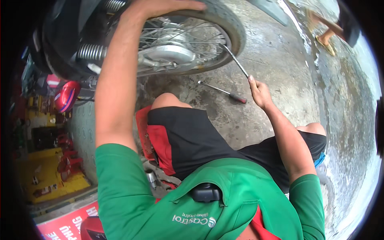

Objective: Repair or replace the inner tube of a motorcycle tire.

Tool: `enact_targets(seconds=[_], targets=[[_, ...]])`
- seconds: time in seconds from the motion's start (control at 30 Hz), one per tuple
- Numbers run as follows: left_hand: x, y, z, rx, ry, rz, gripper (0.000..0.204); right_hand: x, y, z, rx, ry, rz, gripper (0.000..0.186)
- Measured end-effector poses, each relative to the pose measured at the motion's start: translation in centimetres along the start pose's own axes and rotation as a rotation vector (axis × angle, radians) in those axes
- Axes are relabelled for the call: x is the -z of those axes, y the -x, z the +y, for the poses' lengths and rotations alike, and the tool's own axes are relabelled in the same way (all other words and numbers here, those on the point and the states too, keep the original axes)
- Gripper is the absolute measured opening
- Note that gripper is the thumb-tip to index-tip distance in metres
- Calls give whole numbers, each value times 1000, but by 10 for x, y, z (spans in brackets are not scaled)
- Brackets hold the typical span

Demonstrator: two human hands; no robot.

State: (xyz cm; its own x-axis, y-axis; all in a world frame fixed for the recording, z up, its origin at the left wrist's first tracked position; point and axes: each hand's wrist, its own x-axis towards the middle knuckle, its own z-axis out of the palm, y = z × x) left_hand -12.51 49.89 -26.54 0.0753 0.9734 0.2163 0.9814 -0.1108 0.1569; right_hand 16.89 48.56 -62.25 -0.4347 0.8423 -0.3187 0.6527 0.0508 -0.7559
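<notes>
My left hand [160,6] lies flat on the tyre [228,24]; my right hand [259,91] grips a tyre lever [236,62] wedged at the rim, so prying looks barely begun. A screwdriver [222,92] waits unused.

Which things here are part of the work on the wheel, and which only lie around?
In use:
- motorcycle wheel under left hand
- metal lever in right hand

Lying about:
- screwdriver on the concrete
- red helmet

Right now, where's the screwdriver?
Head view: the screwdriver lies on the concrete floor, just below the wheel and just left of the right hand, which holds a metal lever against the tyre.
</notes>
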Motion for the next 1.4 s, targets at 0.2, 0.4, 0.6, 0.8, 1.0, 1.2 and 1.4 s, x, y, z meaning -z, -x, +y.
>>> enact_targets(seconds=[0.2,0.4,0.6,0.8,1.0,1.2,1.4], targets=[[-45,-20,44,-204,-393,-97,83,15,19,19,-18,50,141,70],[-86,-73,78,2,-561,-699,58,24,28,8,-83,75,199,72],[-54,-62,54,-162,-95,-724,51,66,20,-14,2,250,230,71],[-83,-87,89,361,-402,-788,56,104,16,-34,5,549,208,73],[-75,-84,87,-46,-573,-591,63,115,6,-47,41,504,203,74],[-86,-88,72,78,-497,-673,61,64,-3,-31,32,123,50,74],[-90,-66,97,120,-435,-656,64,-30,44,-87,-437,-876,-144,64]])
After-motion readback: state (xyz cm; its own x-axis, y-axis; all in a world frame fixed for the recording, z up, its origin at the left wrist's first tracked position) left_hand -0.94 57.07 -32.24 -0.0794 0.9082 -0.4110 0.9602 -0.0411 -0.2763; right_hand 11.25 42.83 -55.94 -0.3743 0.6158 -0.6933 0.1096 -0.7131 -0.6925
